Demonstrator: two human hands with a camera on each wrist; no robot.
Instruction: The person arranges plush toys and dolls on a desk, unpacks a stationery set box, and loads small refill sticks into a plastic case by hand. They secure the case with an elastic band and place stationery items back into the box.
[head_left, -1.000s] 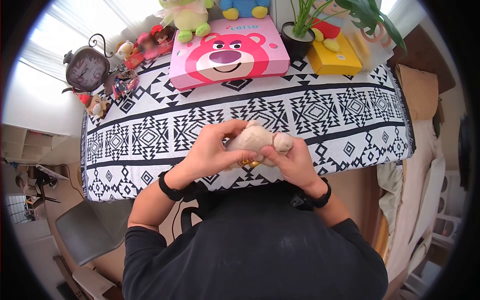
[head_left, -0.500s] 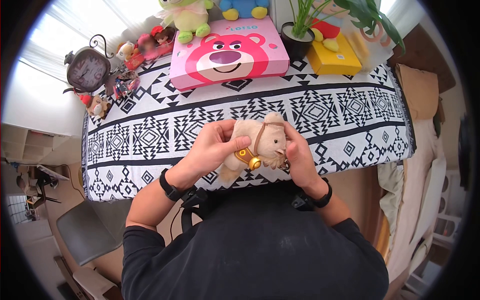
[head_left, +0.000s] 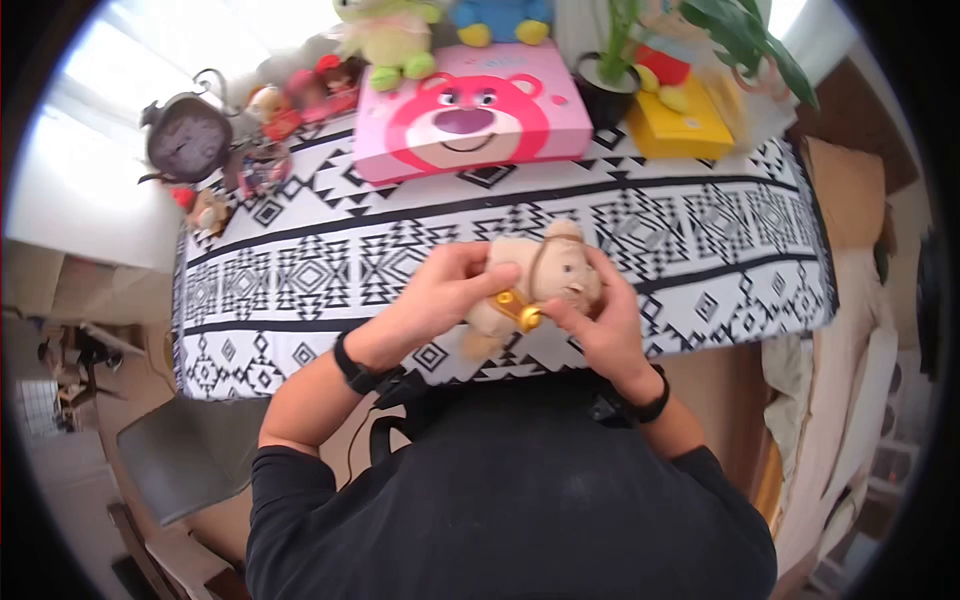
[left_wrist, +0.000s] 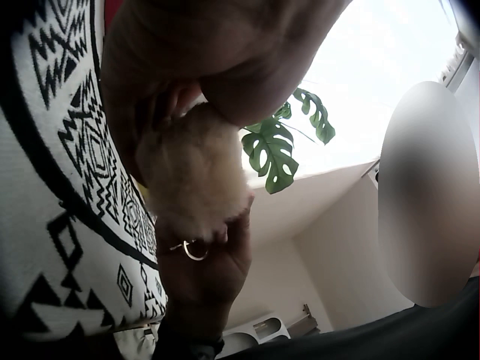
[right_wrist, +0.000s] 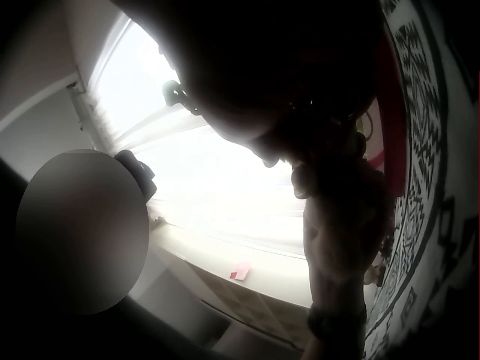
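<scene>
Between both hands, close over the table, is a small cream plush animal toy (head_left: 562, 270) with a dark eye and a brown strap round its head. A gold bell (head_left: 529, 318) hangs from the yellow band on its body. My left hand (head_left: 445, 290) grips the body, thumb across its side. At the head, my right hand (head_left: 612, 325) holds on, thumb near the muzzle and fingers behind. The left wrist view shows the plush's pale fur and a metal ring (left_wrist: 196, 251) dangling by the right hand. In the dark right wrist view, the toy is mostly hidden.
A black-and-white patterned cloth (head_left: 400, 220) covers the table. Along the back stand a pink bear box (head_left: 465, 150), plush toys on it, a potted plant (head_left: 607, 95) and a yellow box (head_left: 685, 125). A dark clock (head_left: 188, 140) and small dolls (head_left: 275, 110) stand at back left.
The plush toy has turned over so its face, strap and bell show. My right hand, briefly loose along the head, now has its thumb in at the muzzle. The head view has shifted slightly.
</scene>
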